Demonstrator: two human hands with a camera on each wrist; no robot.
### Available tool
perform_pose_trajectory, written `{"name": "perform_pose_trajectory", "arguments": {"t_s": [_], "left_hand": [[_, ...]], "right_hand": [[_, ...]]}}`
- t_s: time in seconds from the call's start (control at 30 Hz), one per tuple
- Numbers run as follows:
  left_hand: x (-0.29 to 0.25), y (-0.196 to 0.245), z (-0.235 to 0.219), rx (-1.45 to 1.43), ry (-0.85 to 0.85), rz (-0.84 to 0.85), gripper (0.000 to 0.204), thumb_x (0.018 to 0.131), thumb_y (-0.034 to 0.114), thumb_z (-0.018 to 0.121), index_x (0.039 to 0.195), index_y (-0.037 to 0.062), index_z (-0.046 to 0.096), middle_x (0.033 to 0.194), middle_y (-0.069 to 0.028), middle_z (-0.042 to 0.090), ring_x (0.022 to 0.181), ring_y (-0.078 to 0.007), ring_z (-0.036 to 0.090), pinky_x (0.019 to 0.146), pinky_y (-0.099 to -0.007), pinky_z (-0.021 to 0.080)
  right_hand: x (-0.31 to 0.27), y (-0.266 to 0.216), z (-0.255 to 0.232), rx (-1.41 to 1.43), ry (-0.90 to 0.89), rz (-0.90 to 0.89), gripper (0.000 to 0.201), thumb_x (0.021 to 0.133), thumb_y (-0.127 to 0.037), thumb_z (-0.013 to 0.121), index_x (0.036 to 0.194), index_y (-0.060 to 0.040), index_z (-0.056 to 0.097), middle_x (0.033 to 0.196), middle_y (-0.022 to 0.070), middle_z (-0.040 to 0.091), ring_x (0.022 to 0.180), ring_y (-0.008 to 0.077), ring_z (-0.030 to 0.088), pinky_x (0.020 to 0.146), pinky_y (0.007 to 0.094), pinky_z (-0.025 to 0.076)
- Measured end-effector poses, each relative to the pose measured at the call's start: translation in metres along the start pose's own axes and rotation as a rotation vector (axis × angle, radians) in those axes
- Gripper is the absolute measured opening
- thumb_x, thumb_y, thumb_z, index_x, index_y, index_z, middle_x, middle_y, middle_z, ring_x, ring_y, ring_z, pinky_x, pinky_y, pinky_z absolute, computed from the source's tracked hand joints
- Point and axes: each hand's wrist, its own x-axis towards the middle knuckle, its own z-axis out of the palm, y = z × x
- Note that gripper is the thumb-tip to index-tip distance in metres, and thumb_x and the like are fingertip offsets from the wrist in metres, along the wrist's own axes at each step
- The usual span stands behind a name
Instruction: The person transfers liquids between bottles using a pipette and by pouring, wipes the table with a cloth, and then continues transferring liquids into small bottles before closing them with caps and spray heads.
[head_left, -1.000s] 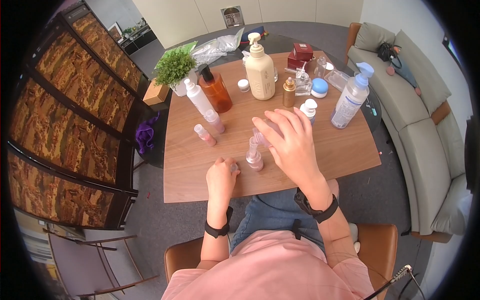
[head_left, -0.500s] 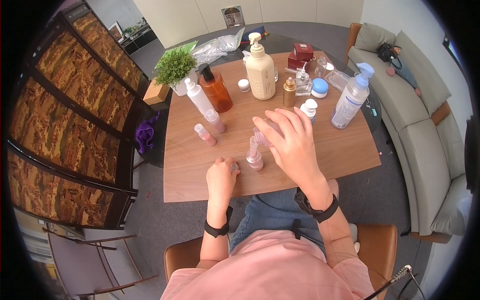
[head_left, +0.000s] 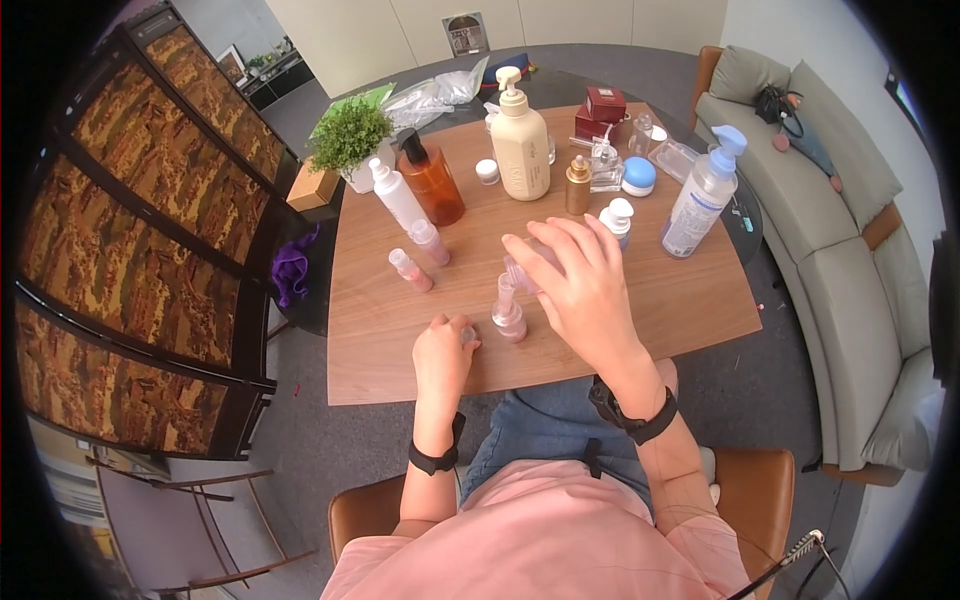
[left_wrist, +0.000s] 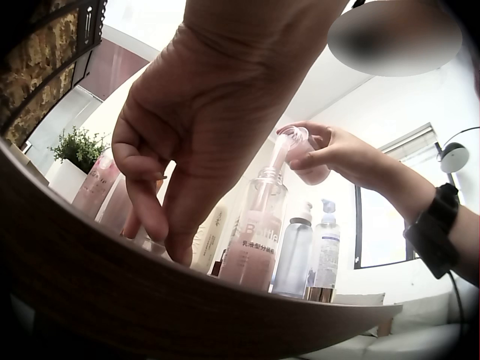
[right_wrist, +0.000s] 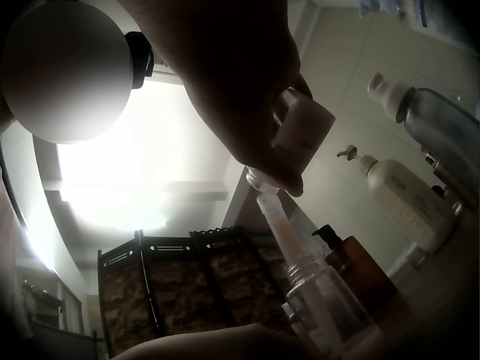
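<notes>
A pink-tinted bottle [left_wrist: 313, 172] lies tilted in my right hand [head_left: 588, 295], which grips it round the body. Its mouth is right at the top of a clear funnel [head_left: 505, 288], with pinkish liquid showing in the funnel's stem in the right wrist view. The funnel stands in the neck of a clear lotion bottle [head_left: 509, 323], part filled with pink liquid and upright on the table [head_left: 370, 360]. To the left of that bottle, my left hand [head_left: 440, 358] rests low at the tabletop, pinching a small clear cap [head_left: 470, 335] partly hidden by the fingers.
Two small pink bottles [head_left: 410, 270] stand left of the lotion bottle. Behind are a white spray bottle [head_left: 398, 195], an amber pump bottle [head_left: 432, 180], a cream pump bottle [head_left: 523, 150] and a gold bottle [head_left: 577, 188]. A blue-topped pump bottle [head_left: 700, 205] is at the right.
</notes>
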Motion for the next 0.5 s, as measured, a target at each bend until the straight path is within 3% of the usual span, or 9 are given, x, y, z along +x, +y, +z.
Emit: {"name": "perform_pose_trajectory", "arguments": {"t_s": [0.43, 0.5], "left_hand": [[0.0006, -0.0004, 0.0004, 0.002, -0.013, -0.01, 0.027, 0.068, 0.014, 0.079, 0.093, 0.0094, 0.071, 0.084, -0.0152, 0.065, 0.079, -0.0351, 0.065, 0.07, -0.0428, 0.052], [0.0003, 0.0005, -0.0005, 0.005, -0.011, -0.009, 0.027, 0.068, 0.014, 0.079, 0.093, 0.0095, 0.071, 0.084, -0.015, 0.064, 0.079, -0.035, 0.065, 0.07, -0.0428, 0.052]], "right_hand": [[0.0003, 0.0005, 0.0001, -0.003, -0.005, -0.005, 0.068, 0.061, -0.001, 0.075, 0.125, -0.0164, 0.059, 0.119, 0.005, 0.057, 0.116, 0.0246, 0.051, 0.105, 0.0488, 0.036], [0.001, 0.0002, -0.0016, -0.022, -0.007, -0.029, 0.043, 0.079, -0.013, 0.062, 0.122, -0.0122, 0.061, 0.115, 0.0094, 0.059, 0.113, 0.0253, 0.053, 0.104, 0.0504, 0.036]]}}
